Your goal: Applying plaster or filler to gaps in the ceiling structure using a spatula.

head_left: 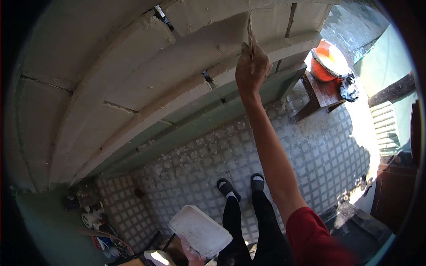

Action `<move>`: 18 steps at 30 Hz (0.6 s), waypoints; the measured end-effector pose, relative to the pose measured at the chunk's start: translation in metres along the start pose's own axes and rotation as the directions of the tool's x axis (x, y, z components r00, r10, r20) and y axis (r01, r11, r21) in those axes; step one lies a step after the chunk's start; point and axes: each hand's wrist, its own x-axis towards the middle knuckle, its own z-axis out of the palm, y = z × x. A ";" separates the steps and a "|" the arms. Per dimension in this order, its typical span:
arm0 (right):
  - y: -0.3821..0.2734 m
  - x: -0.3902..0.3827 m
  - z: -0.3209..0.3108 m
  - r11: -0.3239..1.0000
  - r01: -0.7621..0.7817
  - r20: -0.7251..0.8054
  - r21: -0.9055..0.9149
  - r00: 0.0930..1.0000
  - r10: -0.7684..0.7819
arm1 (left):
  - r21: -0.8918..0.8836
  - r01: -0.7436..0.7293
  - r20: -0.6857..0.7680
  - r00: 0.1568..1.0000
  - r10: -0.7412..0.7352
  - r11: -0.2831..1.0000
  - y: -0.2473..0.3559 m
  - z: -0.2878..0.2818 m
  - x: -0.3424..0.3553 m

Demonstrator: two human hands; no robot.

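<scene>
My right hand [254,70], its arm stretched far forward, is closed round a thin putty knife [250,34] seen nearly edge-on. The blade meets the pale, plastered wall [195,48], which has ledges, dark slots and rough smears of filler. White residue marks the fingers. Low in the picture, my left hand [191,252] grips a shallow white plastic tray [204,228] by its near edge. Whitish residue coats the tray's inside, and the same stuff is on this hand. Part of the left hand is hidden under the tray.
An orange bucket [326,62] and a dark plastic bag [349,88] sit on a brown wooden stool [326,91] at the right. Clutter [100,228] lies at lower left. My sandalled feet stand on the patterned tile floor [195,168], which has white specks. A brown cabinet [392,195] stands far right.
</scene>
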 end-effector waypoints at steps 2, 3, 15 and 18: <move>0.003 0.005 0.014 0.982 0.172 -0.011 -0.079 0.985 -0.173 | 0.031 0.016 0.014 1.000 -0.017 0.999 0.001 0.000 0.001; 0.004 -0.005 0.020 0.981 0.172 -0.012 -0.085 0.985 -0.174 | 0.059 0.026 0.025 0.999 -0.027 0.998 0.001 0.000 0.002; 0.022 0.044 -0.021 0.983 0.115 -0.107 -0.140 0.986 -0.130 | 0.061 0.013 0.060 0.998 -0.016 0.998 -0.005 0.013 -0.006; 0.019 0.004 0.009 0.940 0.329 0.123 -0.095 0.940 -0.317 | 0.078 0.015 0.079 0.997 -0.021 0.997 -0.004 0.017 -0.006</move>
